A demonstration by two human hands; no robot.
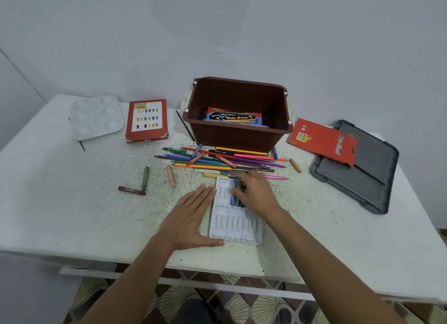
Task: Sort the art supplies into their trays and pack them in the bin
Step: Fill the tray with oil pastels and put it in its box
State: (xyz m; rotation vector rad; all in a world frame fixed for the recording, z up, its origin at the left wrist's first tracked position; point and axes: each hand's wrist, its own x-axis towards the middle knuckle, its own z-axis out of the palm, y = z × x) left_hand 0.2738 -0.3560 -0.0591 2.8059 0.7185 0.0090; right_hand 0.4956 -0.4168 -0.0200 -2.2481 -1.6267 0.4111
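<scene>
At the near middle of the desk [72, 202], white tray [235, 223] has a few dark sticks in its far compartment, other slots bare. Left hand [191, 217] flat, fingers straight, bracing the tray's left side. Right hand [254, 193] bent onto those sticks, grip unclear. Pencil pile [217, 161] and loose crayons [145, 176] unsorted. Brown bin [232, 132] holds a watercolour box [233, 117]. Judged early: most sorting and packing left.

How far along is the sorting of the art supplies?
Early. Done: one water colour box lies in the brown bin. In hand: left hand steadies the white tray; right hand pinches crayons in its far compartment. Left: the pencil pile, loose crayons, palette.
</scene>
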